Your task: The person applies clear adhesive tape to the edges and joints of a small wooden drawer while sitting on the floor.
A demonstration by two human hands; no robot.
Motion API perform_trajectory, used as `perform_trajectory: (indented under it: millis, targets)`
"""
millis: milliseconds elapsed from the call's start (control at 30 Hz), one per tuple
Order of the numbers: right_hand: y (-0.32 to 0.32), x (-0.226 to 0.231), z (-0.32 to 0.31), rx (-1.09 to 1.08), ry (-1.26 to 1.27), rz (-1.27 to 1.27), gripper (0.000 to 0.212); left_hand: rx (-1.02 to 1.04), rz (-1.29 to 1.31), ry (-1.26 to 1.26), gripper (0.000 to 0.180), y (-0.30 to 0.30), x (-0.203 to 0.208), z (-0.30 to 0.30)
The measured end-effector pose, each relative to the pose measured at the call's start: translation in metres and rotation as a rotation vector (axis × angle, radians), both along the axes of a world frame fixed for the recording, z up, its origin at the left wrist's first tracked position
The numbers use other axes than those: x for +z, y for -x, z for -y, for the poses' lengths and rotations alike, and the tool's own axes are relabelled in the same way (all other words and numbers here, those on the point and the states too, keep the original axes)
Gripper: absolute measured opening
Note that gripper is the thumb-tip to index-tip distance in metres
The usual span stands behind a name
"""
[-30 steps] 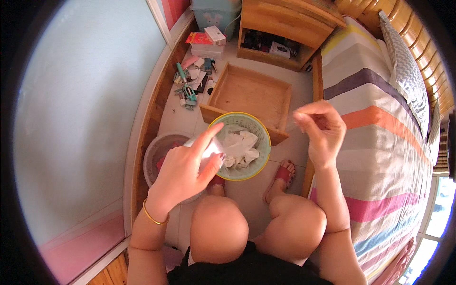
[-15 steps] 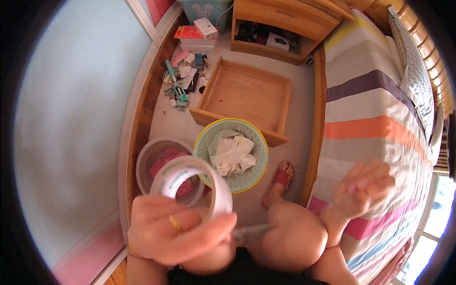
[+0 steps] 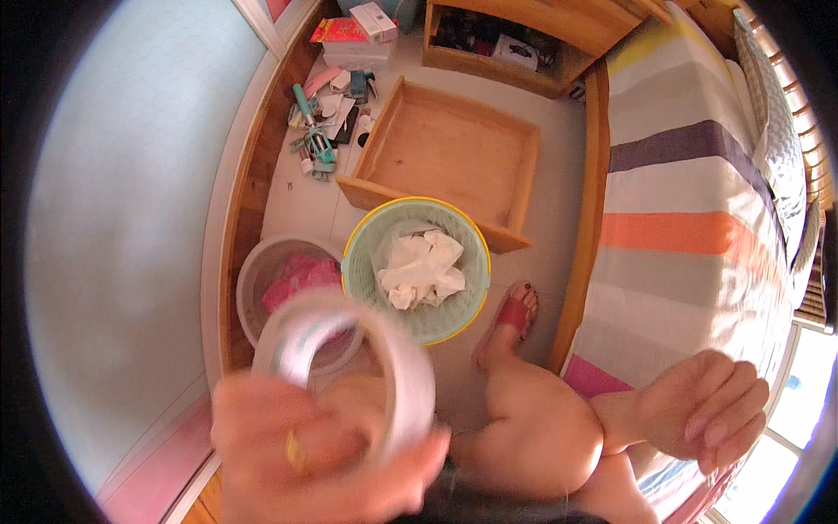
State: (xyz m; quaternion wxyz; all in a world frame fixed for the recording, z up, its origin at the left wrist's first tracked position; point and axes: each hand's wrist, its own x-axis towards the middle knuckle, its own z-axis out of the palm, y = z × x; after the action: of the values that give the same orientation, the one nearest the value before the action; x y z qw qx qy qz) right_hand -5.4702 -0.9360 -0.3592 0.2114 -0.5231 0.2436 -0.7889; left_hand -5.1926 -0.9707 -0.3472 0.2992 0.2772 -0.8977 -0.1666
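Note:
In my left hand [image 3: 323, 454], which wears a gold-coloured ring, is a wide roll of tape [image 3: 408, 384], whitish and see-through. My fingers and thumb grip its lower rim, and its open ring faces up over the baskets; motion blurs both. My right hand [image 3: 705, 410] is raised at the right, beside the bed, with its fingers curled in. Whatever its fingertips may hold is hidden. Below the roll stands a pale green basket [image 3: 352, 293] with a yellow rim, holding crumpled white paper [image 3: 423, 269]. A lighter basket [image 3: 249, 293] with a pink bag [image 3: 301, 278] is partly behind the roll.
An empty wooden drawer [image 3: 445, 157] lies on the floor beyond the baskets. Left of it are small scattered items [image 3: 327, 122] and stacked boxes [image 3: 358, 48]. A wooden cabinet [image 3: 506, 39] stands at the back. The striped bed [image 3: 681, 231] lines the right, a pale blue panel [image 3: 131, 218] the left.
My left hand and the tape roll have come slightly lower and nearer. My right hand has moved right and down, away from the roll. The whole view has shifted a little.

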Motion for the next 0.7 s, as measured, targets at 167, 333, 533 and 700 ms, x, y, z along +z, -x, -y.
perform_trajectory:
  millis: [167, 333, 533, 700]
  targets:
    - [-0.015, -0.007, 0.016, -0.437, -0.028, -0.417, 0.015, -0.111, 0.083, -0.518, 0.057, 0.012, -0.067, 0.050]
    - [-0.023, 0.013, 0.030, -0.382, -0.067, -0.921, 0.022, -0.155, -0.155, -0.639, 0.069, 0.042, -0.129, 0.045]
    - [-0.034, 0.004, 0.021, -0.356, -0.258, -1.012, 0.022, -0.140, -0.082, -0.992, 0.070, 0.041, -0.156, 0.027]
    - [-0.023, 0.003, 0.014, -0.406, -0.298, -1.077, 0.020, 0.552, 0.038, -0.335, 0.064, -0.006, -0.206, 0.038]
